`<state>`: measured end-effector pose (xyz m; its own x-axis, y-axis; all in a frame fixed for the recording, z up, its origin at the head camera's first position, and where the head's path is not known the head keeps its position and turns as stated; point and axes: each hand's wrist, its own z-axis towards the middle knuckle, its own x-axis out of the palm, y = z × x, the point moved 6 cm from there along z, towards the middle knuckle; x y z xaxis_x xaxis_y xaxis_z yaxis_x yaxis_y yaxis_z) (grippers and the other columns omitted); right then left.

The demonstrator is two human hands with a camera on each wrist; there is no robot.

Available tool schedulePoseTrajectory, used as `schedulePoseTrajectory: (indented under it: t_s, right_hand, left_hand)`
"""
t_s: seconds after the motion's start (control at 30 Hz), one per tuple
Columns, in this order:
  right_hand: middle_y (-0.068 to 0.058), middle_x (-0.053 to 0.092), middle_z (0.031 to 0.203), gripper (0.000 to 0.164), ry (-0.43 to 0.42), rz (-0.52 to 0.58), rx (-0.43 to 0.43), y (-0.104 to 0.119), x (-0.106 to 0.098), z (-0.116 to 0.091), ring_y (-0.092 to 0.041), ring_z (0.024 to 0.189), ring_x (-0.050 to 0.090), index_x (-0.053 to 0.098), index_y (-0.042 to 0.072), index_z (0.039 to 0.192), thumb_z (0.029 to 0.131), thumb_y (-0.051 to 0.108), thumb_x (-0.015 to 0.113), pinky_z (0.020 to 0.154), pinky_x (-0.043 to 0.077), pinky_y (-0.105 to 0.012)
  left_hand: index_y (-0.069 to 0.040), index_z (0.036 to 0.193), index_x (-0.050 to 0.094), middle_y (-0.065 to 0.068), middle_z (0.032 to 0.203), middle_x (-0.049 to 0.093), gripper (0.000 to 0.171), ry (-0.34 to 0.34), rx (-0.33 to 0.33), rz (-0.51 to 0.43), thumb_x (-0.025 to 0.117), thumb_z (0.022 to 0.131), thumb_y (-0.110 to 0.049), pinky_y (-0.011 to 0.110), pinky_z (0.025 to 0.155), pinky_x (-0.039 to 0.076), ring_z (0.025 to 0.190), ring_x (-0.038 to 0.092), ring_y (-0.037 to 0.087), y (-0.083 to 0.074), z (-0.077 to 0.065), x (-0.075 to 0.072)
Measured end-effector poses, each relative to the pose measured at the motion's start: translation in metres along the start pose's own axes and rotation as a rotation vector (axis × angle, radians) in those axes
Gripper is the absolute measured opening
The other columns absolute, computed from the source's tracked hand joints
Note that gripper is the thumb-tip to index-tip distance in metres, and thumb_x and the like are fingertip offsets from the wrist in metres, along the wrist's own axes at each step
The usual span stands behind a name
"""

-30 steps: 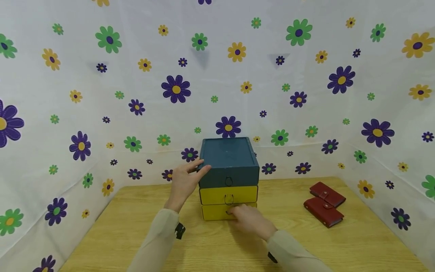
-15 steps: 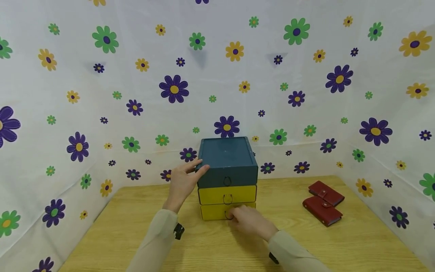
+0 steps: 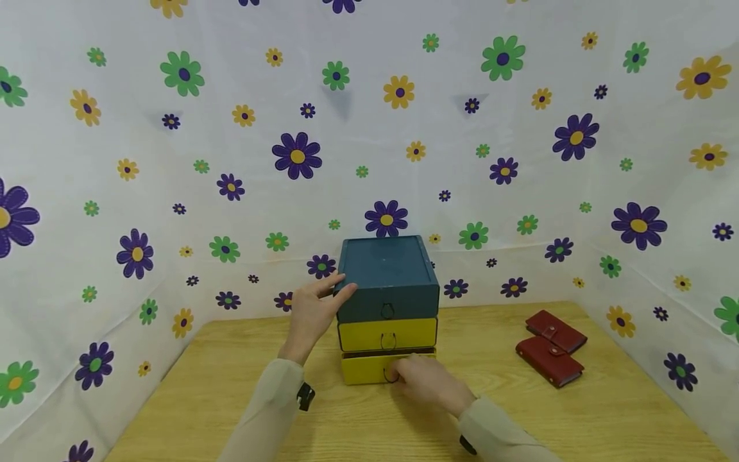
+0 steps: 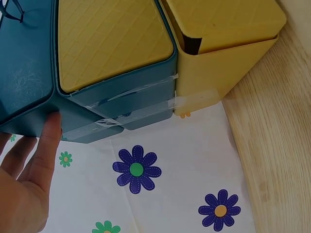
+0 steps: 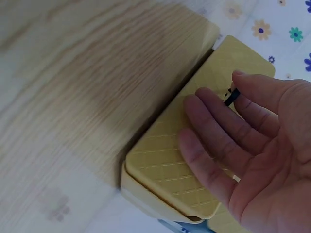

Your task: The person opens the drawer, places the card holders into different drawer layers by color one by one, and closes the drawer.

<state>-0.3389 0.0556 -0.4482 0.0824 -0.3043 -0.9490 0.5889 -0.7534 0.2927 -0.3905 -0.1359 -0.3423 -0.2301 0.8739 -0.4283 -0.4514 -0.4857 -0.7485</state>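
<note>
A stacked drawer unit (image 3: 385,260) stands mid-table, with a blue top drawer (image 3: 364,303) above two yellow drawers. The bottom yellow drawer (image 3: 360,371) sticks out a little, a dark slit showing along its top. My right hand (image 3: 432,384) pinches its dark loop handle (image 5: 232,97) between thumb and index finger; the other fingers lie near the drawer front. My left hand (image 3: 312,314) rests with extended fingers against the upper left side of the blue unit. In the left wrist view, the bottom drawer (image 4: 228,22) stands proud of its yellow casing (image 4: 214,68).
Two dark red snap-closure wallets, a rear one (image 3: 557,330) and a front one (image 3: 548,360), overlap on the right of the wooden table (image 3: 190,398). White flower-printed cloth (image 3: 358,135) hangs behind and at both sides. Clear tape (image 4: 141,114) runs along the unit's side.
The bottom yellow drawer has slid slightly forward, with my right hand drawing its loop handle toward me. My left hand stays at the unit's side.
</note>
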Motion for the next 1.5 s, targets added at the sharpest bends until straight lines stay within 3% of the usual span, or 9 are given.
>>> schedulePoseTrajectory:
  t_s: [0.07,0.33,0.77,0.87,0.97,1.07,1.23,1.5]
  right_hand:
    - [0.01,0.051,0.069,0.009,0.006,-0.01,-0.01,0.003,0.0,-0.002,-0.004,0.058,0.039,0.066,0.014,0.084,0.093,0.01,0.065,0.055,0.033,-0.019]
    - [0.013,0.061,0.076,0.005,0.043,-0.014,-0.087,0.017,0.0,-0.022,-0.001,0.061,0.042,0.07,0.018,0.089,0.092,0.015,0.067,0.06,0.041,-0.016]
    - [0.015,0.067,0.082,0.009,0.106,-0.004,-0.126,0.033,-0.002,-0.046,0.006,0.064,0.05,0.072,0.021,0.099,0.093,0.025,0.068,0.063,0.047,-0.015]
    - [0.017,0.054,0.07,0.005,0.127,-0.005,-0.125,0.035,0.001,-0.051,0.004,0.059,0.042,0.069,0.022,0.09,0.093,0.027,0.067,0.057,0.04,-0.014]
    - [0.014,0.037,0.062,0.012,0.151,0.019,-0.108,0.036,0.003,-0.057,0.0,0.054,0.034,0.063,0.023,0.082,0.094,0.026,0.065,0.053,0.03,-0.017]
    - [0.011,0.032,0.061,0.012,0.189,0.076,-0.061,0.037,0.004,-0.063,-0.001,0.054,0.037,0.061,0.025,0.083,0.095,0.026,0.063,0.053,0.03,-0.019]
    - [0.015,0.05,0.068,0.007,0.243,0.134,0.018,0.041,0.004,-0.072,-0.001,0.061,0.05,0.068,0.027,0.095,0.095,0.031,0.062,0.059,0.042,-0.018]
    - [0.019,0.06,0.081,0.02,0.325,0.12,0.013,0.049,0.008,-0.078,-0.001,0.065,0.052,0.07,0.025,0.106,0.097,0.039,0.059,0.067,0.05,-0.018]
  left_hand:
    - [-0.023,0.125,0.069,0.002,0.136,0.062,0.057,-0.006,0.003,0.0,0.068,0.083,-0.06,0.042,0.091,0.057,0.115,0.065,0.026,0.001,0.0,-0.001]
    - [-0.022,0.126,0.069,0.003,0.136,0.061,0.057,0.001,0.001,-0.002,0.068,0.083,-0.06,0.042,0.091,0.057,0.115,0.065,0.027,-0.002,-0.002,-0.001]
    - [-0.021,0.125,0.069,0.004,0.135,0.062,0.055,-0.006,0.01,0.004,0.069,0.084,-0.057,0.043,0.09,0.057,0.114,0.066,0.028,-0.006,0.0,-0.002]
    - [-0.021,0.126,0.069,0.004,0.135,0.063,0.056,-0.009,0.007,0.009,0.069,0.084,-0.058,0.042,0.089,0.057,0.113,0.066,0.028,-0.006,-0.001,-0.002]
    - [-0.021,0.126,0.068,0.004,0.135,0.062,0.057,-0.005,0.015,0.01,0.068,0.084,-0.059,0.042,0.09,0.057,0.114,0.066,0.028,-0.006,-0.001,0.0]
    - [-0.021,0.126,0.068,0.004,0.135,0.062,0.058,-0.007,0.019,0.01,0.067,0.084,-0.06,0.042,0.09,0.057,0.114,0.066,0.028,-0.005,0.0,0.001]
    - [-0.021,0.125,0.069,0.004,0.134,0.063,0.057,-0.017,0.031,0.022,0.067,0.083,-0.06,0.042,0.09,0.057,0.112,0.067,0.027,-0.003,0.001,0.001]
    - [-0.02,0.125,0.069,0.004,0.134,0.063,0.057,-0.018,0.025,0.021,0.068,0.084,-0.059,0.043,0.09,0.057,0.112,0.067,0.027,-0.003,0.0,0.0]
